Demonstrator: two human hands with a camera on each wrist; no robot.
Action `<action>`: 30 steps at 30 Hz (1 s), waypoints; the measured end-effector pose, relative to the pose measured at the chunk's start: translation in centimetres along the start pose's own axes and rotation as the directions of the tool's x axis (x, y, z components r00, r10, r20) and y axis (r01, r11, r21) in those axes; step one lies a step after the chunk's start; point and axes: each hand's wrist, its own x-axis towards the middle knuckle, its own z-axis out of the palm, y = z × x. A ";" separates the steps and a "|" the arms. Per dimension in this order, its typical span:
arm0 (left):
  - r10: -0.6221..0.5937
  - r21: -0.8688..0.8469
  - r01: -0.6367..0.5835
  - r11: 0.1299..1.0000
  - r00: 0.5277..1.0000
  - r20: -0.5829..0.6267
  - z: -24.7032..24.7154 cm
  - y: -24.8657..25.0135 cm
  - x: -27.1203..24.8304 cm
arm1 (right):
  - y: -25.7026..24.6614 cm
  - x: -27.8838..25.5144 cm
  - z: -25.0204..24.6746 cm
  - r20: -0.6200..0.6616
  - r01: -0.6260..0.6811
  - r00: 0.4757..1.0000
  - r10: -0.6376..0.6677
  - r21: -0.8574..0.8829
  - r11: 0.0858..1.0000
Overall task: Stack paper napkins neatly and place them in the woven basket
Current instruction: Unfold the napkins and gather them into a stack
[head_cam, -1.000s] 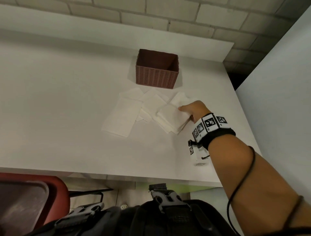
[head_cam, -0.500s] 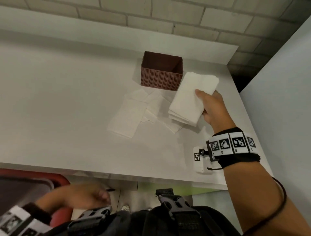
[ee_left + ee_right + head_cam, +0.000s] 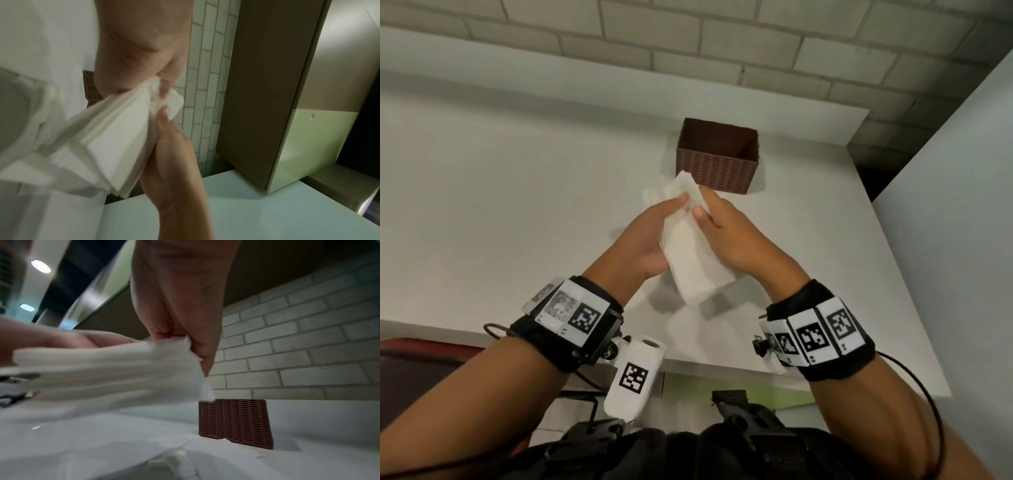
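I hold a stack of white paper napkins (image 3: 695,263) above the table between both hands. My left hand (image 3: 674,209) grips its left side with the thumb on top. My right hand (image 3: 703,205) pinches its far right corner. In the left wrist view the stack (image 3: 102,146) fans slightly at its near edge. In the right wrist view my right hand's fingers (image 3: 197,347) pinch the stack's (image 3: 102,369) corner. The brown woven basket (image 3: 717,164) stands just beyond my hands, with nothing visible inside. More napkins (image 3: 174,457) lie loose on the table below, mostly hidden in the head view.
The white table (image 3: 500,205) ends at a brick wall (image 3: 722,44) behind the basket and a pale panel (image 3: 945,205) on the right. A red chair (image 3: 421,356) and a black bag with buckles (image 3: 739,411) sit below the table's near edge.
My right hand lifted the napkin stack off the table and drew it nearer. My left hand came up from below the table edge and took hold of the stack's other side.
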 end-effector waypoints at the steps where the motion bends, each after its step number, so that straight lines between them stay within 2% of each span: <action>1: 0.004 -0.023 -0.004 1.000 0.999 -0.032 0.0 -0.3 0.2 | 0.2 0.1 0.1 -0.020 -0.017 1.000 0.017 -0.018 1.000; 2: 0.020 -0.070 -0.025 0.997 0.998 -0.065 -0.2 -0.4 0.3 | 0.5 0.2 0.1 -0.069 -0.062 0.996 0.063 0.021 0.998; 4: 0.086 -0.173 -0.108 0.979 0.988 -0.129 -0.4 -0.2 0.4 | 1.0 0.2 -0.3 -0.165 -0.189 0.959 0.232 0.239 0.952; 6: 0.155 -0.265 -0.200 0.943 0.971 -0.182 -0.6 0.3 0.4 | 1.3 -0.3 -0.3 -0.137 -0.265 0.919 0.369 0.476 0.838; 9: 0.253 -0.330 -0.315 0.890 0.943 -0.216 -1.3 0.7 0.7 | 1.4 -1.0 0.9 -0.139 -0.220 0.904 0.403 0.658 0.720; 12: 0.350 -0.323 -0.399 0.858 0.915 -0.202 -1.5 0.7 0.8 | 1.2 -1.1 2.4 -0.187 -0.175 0.856 0.483 0.774 0.609; 14: 0.389 -0.320 -0.440 0.839 0.897 -0.211 -1.5 0.6 0.9 | 0.8 -1.1 2.9 -0.123 -0.206 0.849 0.514 0.818 0.537; 17: 0.414 -0.325 -0.467 0.822 0.883 -0.221 -1.5 0.3 0.9 | 0.1 -1.4 3.5 -0.026 -0.230 0.875 0.483 0.857 0.461; 21: 0.423 -0.392 -0.480 0.785 0.877 -0.227 -1.9 0.3 0.9 | -0.2 -1.6 4.2 -0.002 -0.204 0.883 0.470 0.899 0.388; 25: 0.427 -0.443 -0.480 0.757 0.877 -0.222 -2.6 0.4 0.9 | -0.4 -1.6 4.6 -0.010 -0.187 0.892 0.452 0.901 0.391; 30: 0.442 -0.401 -0.475 0.784 0.879 -0.176 -3.1 0.2 0.7 | -0.8 -1.5 4.5 -0.060 -0.159 0.899 0.433 0.879 0.450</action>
